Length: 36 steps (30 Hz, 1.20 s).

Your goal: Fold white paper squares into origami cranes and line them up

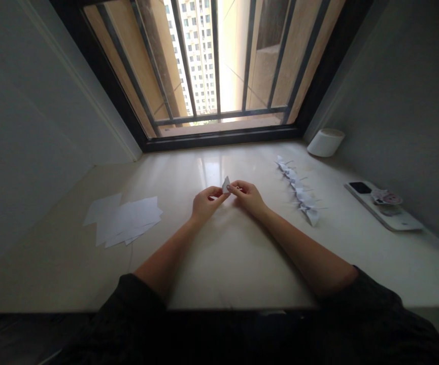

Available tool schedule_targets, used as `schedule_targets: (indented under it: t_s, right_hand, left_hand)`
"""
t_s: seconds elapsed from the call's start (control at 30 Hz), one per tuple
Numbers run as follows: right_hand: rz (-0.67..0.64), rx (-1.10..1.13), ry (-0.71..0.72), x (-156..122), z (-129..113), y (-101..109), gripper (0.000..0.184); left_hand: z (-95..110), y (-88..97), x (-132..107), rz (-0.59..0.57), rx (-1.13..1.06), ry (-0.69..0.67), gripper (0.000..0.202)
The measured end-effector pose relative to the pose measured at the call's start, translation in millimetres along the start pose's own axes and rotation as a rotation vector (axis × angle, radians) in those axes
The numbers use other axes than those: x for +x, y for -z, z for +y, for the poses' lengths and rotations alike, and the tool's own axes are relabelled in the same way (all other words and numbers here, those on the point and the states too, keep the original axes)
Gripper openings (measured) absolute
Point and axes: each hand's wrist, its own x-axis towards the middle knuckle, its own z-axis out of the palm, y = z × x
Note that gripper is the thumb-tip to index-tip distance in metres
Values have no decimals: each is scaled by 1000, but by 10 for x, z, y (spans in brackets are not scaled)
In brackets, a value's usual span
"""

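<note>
A small piece of folded white paper (226, 184) stands up between my two hands, over the middle of the sill. My left hand (207, 203) pinches its lower left side with thumb and fingers. From the right, my right hand (248, 196) grips the same paper between thumb and forefinger. Fingertips hide its lower part, so its full shape does not show. To the right of my hands lies a row of several folded white paper figures (298, 190), with thin points sticking out. On the left a loose stack of white paper sheets (128, 219) lies spread out.
The pale windowsill (219, 263) ends at a front edge close to my body. A white cylindrical object (326, 142) is at the back right corner. A white phone (384, 207) with a round grip lies by the right wall. A barred window (219, 133) closes the back.
</note>
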Motion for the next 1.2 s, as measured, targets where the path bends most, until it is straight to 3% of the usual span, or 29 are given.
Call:
schedule_targets:
  t_s: [0.13,0.27,0.6,1.2]
  right_hand:
    - [75,-234,148,-3,4,32,29]
    - [-12,-312,168,-39,-18,21,26]
    - [-95,-68,-9,-24,22,-3,41]
    - [-138,222,-91,-24,-19,-35,28]
  left_hand:
    - [38,10,9,37,-53,-24,35]
    - [18,27,34,101,-75,-36,28]
    - [-42,35,62,132,-253,9,28]
    - [11,44,67,122,-351,85,23]
